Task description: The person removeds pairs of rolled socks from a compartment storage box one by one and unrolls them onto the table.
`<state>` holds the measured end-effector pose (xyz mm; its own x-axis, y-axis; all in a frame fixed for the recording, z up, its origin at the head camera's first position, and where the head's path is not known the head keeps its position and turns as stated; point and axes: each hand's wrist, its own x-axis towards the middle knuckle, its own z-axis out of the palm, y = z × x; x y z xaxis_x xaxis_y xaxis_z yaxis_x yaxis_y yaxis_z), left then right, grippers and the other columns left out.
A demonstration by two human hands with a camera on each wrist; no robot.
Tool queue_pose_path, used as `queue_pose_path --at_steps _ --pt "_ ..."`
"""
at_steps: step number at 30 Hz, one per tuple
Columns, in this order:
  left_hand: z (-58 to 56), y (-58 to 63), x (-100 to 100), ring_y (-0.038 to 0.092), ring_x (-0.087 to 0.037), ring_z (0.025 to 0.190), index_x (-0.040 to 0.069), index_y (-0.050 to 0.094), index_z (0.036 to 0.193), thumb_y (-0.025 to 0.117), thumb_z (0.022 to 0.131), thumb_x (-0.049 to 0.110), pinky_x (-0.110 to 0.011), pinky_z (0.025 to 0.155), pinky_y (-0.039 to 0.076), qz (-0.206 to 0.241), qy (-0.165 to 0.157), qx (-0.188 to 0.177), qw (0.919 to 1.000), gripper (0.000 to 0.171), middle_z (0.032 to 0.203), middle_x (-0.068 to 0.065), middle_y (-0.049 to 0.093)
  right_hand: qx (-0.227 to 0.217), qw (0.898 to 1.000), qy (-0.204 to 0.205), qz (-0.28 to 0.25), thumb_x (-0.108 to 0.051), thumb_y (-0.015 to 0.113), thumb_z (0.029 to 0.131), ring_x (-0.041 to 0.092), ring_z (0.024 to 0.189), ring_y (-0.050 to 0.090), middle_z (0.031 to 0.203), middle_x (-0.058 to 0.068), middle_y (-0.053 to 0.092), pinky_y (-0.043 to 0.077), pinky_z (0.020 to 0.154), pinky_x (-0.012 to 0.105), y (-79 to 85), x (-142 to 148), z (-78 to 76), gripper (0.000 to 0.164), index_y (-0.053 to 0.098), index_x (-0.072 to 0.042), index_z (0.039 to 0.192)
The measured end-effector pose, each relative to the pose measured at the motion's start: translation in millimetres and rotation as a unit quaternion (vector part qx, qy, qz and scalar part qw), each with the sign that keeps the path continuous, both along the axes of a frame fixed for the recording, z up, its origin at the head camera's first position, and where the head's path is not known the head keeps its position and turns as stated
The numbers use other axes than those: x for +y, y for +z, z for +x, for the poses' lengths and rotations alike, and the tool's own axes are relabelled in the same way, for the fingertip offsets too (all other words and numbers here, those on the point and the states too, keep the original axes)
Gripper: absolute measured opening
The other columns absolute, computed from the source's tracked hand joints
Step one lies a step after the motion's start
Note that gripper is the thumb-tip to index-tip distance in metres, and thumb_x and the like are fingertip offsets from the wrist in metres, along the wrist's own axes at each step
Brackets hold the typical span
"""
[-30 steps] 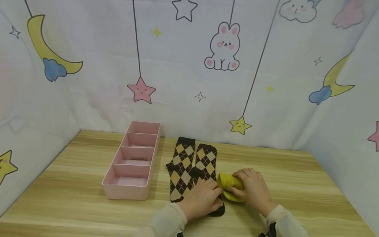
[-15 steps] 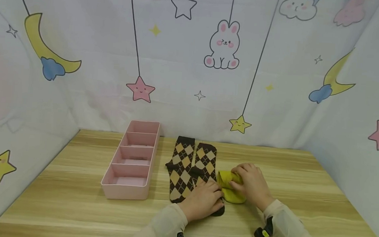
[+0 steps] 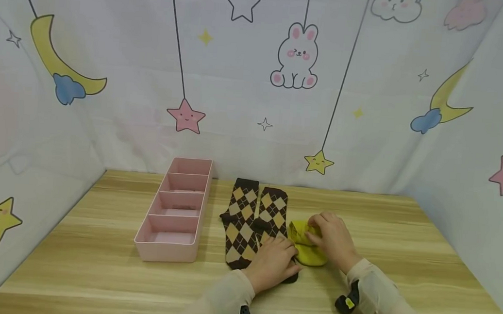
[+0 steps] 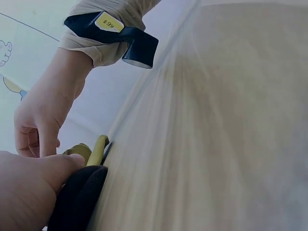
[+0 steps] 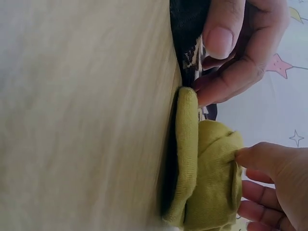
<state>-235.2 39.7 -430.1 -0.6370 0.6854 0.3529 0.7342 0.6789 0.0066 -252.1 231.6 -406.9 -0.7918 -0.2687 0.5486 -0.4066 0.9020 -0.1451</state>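
Observation:
Two brown and tan argyle socks point(image 3: 241, 229) lie flat side by side on the table. Right of them sits a folded yellow sock bundle point(image 3: 312, 254), its upper part rolled over a flat layer, as the right wrist view shows. My right hand point(image 3: 332, 238) pinches the rolled part at its top edge, thumb point(image 5: 260, 156) on the near side. My left hand point(image 3: 272, 263) rests over the foot of the right argyle sock, hiding part of it. A fingertip of that hand touches the end of the yellow bundle's lower layer.
A pink box point(image 3: 167, 253) with several compartments in a row stands left of the socks. The wooden table point(image 3: 94, 272) ends at a printed white curtain point(image 3: 239, 78) at the back and sides.
The rolled part of the yellow bundle has shifted back slightly with my right hand, and more of the flat layer shows. My left hand stays nearly in place.

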Motion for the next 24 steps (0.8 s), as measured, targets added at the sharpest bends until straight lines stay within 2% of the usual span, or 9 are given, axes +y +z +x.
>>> queue_pose_path --at_steps 7,12,24 --pt "0.9 0.7 7.9 0.056 -0.011 0.087 0.02 0.069 0.091 0.069 0.085 0.044 -0.028 0.081 0.046 0.018 0.031 -0.008 0.9993 0.025 0.094 0.008 0.064 -0.053 0.998 -0.01 0.011 -0.017 0.077 0.079 0.021 0.08 0.06 0.085 0.005 0.067 0.05 0.076 0.041 3.1 1.1 0.5 0.014 0.067 -0.009 0.086" --pt "1.1 0.3 12.1 0.056 -0.011 0.085 0.021 0.068 0.086 0.072 0.082 0.043 -0.027 0.076 0.043 0.02 0.054 0.001 0.9984 0.024 0.09 0.009 0.063 -0.061 0.998 -0.006 0.028 -0.018 0.076 0.079 0.024 0.086 0.062 0.091 0.007 0.069 0.051 0.08 0.042 3.3 2.2 2.1 0.017 0.069 -0.007 0.09" --pt "1.1 -1.7 12.1 0.054 -0.01 0.081 0.022 0.068 0.081 0.073 0.082 0.042 -0.025 0.072 0.041 0.019 0.043 0.02 0.9987 0.021 0.084 0.009 0.06 -0.072 0.994 -0.013 0.075 -0.024 0.081 0.074 0.029 0.098 0.06 0.105 0.01 0.066 0.049 0.087 0.046 -3.0 3.6 -2.5 0.04 0.065 -0.003 0.105"
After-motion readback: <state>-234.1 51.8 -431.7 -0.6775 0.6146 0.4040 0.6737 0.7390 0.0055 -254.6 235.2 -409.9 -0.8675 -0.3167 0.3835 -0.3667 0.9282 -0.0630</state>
